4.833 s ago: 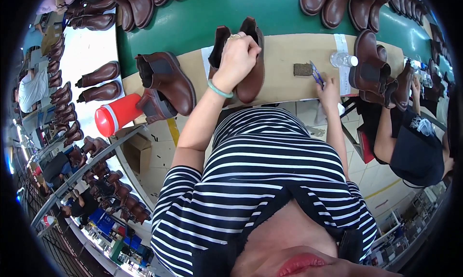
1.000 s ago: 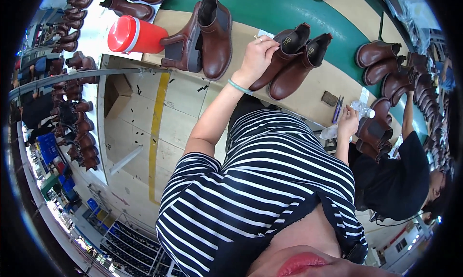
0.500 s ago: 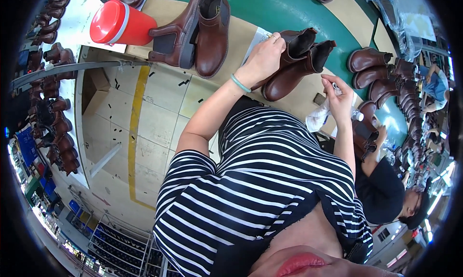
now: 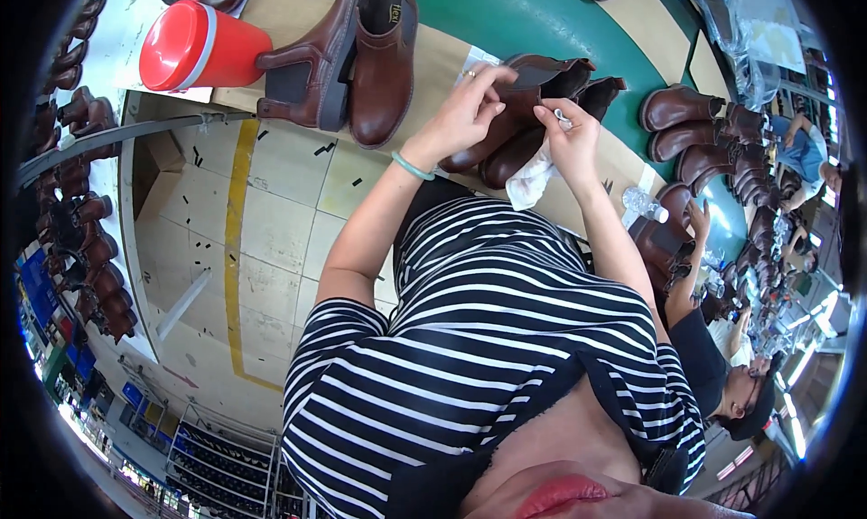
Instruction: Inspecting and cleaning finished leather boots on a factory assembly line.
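Note:
My left hand (image 4: 465, 112), with a pale green bangle at its wrist, is raised at the left side of a pair of brown ankle boots (image 4: 517, 109). Its thumb and fingers are apart and nothing shows between them. In front of the same boots, my right hand (image 4: 573, 144) is closed on a crumpled white cloth (image 4: 530, 181), which hangs below the fingers. The hand and cloth cover part of the nearer boot. Further left are two more brown boots, one upright (image 4: 383, 99) and one on its side with its sole edge showing (image 4: 312, 76).
A red round container (image 4: 212, 47) with a white band stands left on the bench. A clear plastic bottle (image 4: 641, 203) lies right of my right hand. Rows of brown boots (image 4: 679, 111) line the green surface (image 4: 470, 13). At right a co-worker (image 4: 695, 347) reaches among boots.
My left hand has come away from the boots toward the left, its fingers spreading. My right hand has brought the cloth leftward to the boots. The whole view has shifted slightly.

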